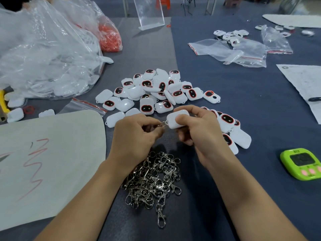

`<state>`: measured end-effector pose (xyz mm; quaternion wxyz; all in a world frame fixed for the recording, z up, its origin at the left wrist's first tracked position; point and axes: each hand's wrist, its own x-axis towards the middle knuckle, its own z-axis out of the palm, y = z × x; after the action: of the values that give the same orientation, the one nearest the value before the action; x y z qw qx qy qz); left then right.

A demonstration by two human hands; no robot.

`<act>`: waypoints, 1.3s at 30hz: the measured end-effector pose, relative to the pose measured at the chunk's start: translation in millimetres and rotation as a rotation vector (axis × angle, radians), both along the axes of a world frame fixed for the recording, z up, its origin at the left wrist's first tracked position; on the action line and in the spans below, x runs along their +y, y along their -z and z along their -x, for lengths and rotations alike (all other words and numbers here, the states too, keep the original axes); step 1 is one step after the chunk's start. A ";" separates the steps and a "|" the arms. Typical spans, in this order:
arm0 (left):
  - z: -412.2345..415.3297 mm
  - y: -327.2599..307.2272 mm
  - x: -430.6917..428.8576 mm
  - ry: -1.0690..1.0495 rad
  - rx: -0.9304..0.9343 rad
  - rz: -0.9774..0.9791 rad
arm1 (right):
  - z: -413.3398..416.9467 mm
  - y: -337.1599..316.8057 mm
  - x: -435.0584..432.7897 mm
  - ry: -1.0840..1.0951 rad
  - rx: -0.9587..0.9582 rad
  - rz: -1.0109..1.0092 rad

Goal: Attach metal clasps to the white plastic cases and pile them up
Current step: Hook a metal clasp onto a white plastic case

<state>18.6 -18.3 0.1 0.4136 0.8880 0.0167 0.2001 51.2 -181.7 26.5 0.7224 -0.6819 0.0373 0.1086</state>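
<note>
Head view, left hand [137, 134] pinching a metal clasp [160, 124], right hand [196, 129] curled round a white plastic case [175, 120], both above the clasp heap [152, 180], case pile [156, 91] just beyond, bare tabletop [243, 101] right, green timer [302, 162] well apart.

No readable text, green timer [301, 164] screen blurred, red scrawl on white mat [52, 153] illegible

A white plastic case [178, 119], plain back up, was held clear of the counter [243, 101] in the right hand [199, 129], its corner loop touching a metal clasp [160, 124] pinched in the left hand [135, 134]. Loose silver clasps [154, 181] lay tangled toward the counter's near edge. More cases [156, 89], many showing red-rimmed black ovals, lay heaped mid-counter. A smaller cluster [232, 133] lay just beside the right hand.
</note>
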 end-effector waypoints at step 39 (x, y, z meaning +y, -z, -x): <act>-4.4 7.6 16.2 -0.317 0.046 -0.413 | 2.1 9.1 -5.2 -0.249 -0.603 1.026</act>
<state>23.0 -2.1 -7.5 0.1868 0.9442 0.1237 0.2415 49.1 -187.0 17.4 0.2620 -0.9431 -0.2014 -0.0374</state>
